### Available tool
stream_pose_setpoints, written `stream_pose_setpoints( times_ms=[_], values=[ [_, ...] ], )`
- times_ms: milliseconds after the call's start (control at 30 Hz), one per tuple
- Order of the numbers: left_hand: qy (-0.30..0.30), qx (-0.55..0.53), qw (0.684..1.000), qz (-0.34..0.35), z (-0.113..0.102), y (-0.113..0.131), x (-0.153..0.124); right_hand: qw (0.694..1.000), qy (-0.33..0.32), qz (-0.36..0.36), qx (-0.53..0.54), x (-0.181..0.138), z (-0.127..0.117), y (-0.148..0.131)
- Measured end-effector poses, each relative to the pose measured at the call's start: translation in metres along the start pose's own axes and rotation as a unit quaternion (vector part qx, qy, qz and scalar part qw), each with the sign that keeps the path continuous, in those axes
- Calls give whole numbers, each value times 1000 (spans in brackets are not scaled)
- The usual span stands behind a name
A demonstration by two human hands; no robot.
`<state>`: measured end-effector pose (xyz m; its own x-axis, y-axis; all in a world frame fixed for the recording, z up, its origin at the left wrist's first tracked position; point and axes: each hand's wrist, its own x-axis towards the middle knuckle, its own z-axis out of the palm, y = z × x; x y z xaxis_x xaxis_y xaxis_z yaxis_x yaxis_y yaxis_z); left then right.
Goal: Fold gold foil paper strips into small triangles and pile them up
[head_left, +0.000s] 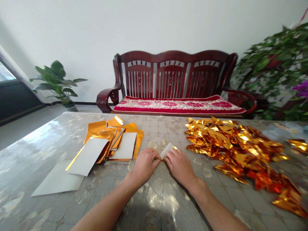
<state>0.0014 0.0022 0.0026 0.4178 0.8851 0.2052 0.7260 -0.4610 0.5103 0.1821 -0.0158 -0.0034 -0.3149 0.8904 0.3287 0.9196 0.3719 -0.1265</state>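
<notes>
Both my hands rest on the table (154, 199) at its middle, knuckles up, fingers curled down onto a small sheet of gold foil paper (167, 149) whose white back faces up. My left hand (145, 164) presses its near left edge. My right hand (178, 163) pinches it from the right, and a gold corner shows above the fingers. Most of the sheet is hidden under my fingers.
A loose stack of flat gold-and-white sheets (113, 141) lies to the left. A heap of folded gold foil pieces (238, 150) fills the right side. Behind the table stand a dark red wooden bench (173, 80), a potted plant (56, 81) and leafy plants (276, 64).
</notes>
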Motion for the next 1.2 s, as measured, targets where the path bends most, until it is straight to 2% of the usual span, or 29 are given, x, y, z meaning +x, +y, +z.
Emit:
stream_pose_setpoints(
  times_ms=[400, 767, 1200],
  values=[
    [15, 81, 996, -33, 5, 9, 2, 1000, -17, -8, -6, 2, 1, 1],
    [-13, 123, 992, -9, 4, 11, 1, 991, -45, -29, 120, -1, -9, 23],
    [-11, 97, 995, -18, 5, 9, -2, 996, -27, -8, 84, 1, -4, 20]
  ],
)
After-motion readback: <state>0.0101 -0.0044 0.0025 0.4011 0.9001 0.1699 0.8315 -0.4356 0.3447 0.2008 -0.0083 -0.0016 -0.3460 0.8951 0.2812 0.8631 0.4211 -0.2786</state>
